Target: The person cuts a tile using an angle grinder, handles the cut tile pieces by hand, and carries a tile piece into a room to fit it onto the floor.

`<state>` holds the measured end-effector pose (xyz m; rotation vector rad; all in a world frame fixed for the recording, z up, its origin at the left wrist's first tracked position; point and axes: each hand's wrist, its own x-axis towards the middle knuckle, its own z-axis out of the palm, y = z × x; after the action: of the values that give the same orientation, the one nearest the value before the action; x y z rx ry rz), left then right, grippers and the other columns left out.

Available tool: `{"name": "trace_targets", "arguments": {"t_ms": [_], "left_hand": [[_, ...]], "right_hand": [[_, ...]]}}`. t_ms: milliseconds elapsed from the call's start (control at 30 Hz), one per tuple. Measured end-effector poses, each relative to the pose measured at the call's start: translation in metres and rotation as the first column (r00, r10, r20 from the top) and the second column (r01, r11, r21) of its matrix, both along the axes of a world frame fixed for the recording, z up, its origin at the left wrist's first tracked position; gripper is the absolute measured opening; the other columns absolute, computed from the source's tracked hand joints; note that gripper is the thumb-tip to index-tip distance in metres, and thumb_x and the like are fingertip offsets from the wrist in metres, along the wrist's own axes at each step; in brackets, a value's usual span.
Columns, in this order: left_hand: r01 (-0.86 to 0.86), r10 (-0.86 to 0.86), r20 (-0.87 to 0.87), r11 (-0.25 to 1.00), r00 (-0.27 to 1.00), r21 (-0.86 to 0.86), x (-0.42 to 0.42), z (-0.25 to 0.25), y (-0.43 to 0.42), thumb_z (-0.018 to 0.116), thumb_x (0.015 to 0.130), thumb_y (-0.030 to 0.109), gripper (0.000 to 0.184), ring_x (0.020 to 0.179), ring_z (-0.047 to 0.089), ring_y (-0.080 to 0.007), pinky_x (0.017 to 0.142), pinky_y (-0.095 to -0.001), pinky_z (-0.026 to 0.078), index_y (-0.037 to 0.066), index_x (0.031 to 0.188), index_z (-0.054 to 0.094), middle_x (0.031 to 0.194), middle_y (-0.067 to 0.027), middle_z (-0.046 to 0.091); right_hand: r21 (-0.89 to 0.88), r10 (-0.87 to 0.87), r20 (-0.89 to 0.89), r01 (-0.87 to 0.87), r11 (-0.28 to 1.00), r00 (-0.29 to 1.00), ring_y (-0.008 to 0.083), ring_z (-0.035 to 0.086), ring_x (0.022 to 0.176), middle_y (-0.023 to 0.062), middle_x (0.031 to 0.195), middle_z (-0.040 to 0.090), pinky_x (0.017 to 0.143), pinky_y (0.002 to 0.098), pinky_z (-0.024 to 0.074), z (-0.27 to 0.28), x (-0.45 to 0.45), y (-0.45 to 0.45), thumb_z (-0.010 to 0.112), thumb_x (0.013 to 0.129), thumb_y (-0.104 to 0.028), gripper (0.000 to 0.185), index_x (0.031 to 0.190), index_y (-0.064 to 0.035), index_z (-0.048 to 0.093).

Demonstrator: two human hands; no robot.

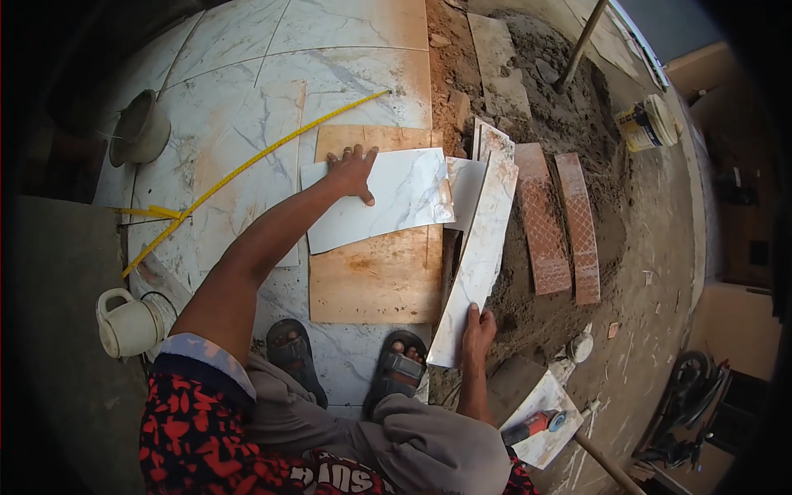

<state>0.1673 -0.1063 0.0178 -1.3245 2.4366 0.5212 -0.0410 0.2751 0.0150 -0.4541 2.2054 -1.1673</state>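
Observation:
My left hand (pixel 353 175) lies with its fingers spread on a white marbled tile piece (pixel 396 198). That piece rests on a brown board or tile turned face down (pixel 375 289). My right hand (pixel 478 332) grips the near end of a long, narrow tile strip (pixel 478 256), thumb on top, the other fingers partly hidden. The strip slants away from me, its far end over other tile offcuts (pixel 488 136). Another white tile piece (pixel 467 186) shows between the large piece and the strip.
A yellow measuring tape (pixel 264 153) stretches across the tiled floor at left. Nearby are a bucket (pixel 140 128) and a cream jug (pixel 130 323). At right, two reddish tile strips (pixel 544 219) lie on wet mortar (pixel 610 190). An angle grinder (pixel 532 426) rests on a tile piece; a paint bucket (pixel 649 124) stands beyond.

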Motion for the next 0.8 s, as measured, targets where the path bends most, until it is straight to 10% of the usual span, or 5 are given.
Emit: {"name": "trace_targets", "arguments": {"t_ms": [367, 633, 800], "left_hand": [[-0.097, 0.100, -0.035, 0.992, 0.994, 0.087, 0.018, -0.006, 0.100, 0.080, 0.065, 0.063, 0.118, 0.124, 0.042, -0.0509, 0.096, -0.0550, 0.045, 0.017, 0.155, 0.019, 0.137, -0.0331, 0.035], [0.561, -0.578, 0.102, 0.813, 0.810, 0.154, 0.090, 0.027, 0.159, 0.075, 0.070, 0.064, 0.110, 0.141, 0.014, -0.0574, 0.116, -0.0609, 0.013, 0.023, 0.156, 0.020, 0.149, -0.0467, 0.003], [0.566, -0.564, -0.149, 0.824, 0.812, -0.034, 0.111, -0.032, 0.169, 0.063, 0.076, 0.070, 0.105, 0.143, 0.007, -0.0564, 0.117, -0.0602, 0.009, 0.011, 0.153, 0.025, 0.150, -0.0445, 0.005]], "right_hand": [[-0.014, 0.016, -0.014, -0.016, 1.000, 1.000, 0.0128, 0.052, 0.077, 0.0078, 0.087, 0.063, 0.071, 0.0316, 0.0451, -0.014, 0.002, 0.003, 0.060, 0.095, -0.031, 0.038, 0.097, 0.0066, 0.062], [0.016, 0.008, 0.000, -0.008, 1.000, 1.000, 0.0182, 0.056, 0.077, 0.0137, 0.085, 0.065, 0.071, 0.0354, 0.0472, 0.003, -0.002, 0.018, 0.060, 0.094, -0.035, 0.043, 0.099, 0.0076, 0.062], [0.081, 0.045, -0.026, -0.042, 0.996, 0.999, 0.0117, 0.050, 0.077, 0.0074, 0.084, 0.061, 0.069, 0.0299, 0.0437, 0.001, -0.007, 0.020, 0.059, 0.095, -0.033, 0.042, 0.099, 0.0085, 0.062]]}}
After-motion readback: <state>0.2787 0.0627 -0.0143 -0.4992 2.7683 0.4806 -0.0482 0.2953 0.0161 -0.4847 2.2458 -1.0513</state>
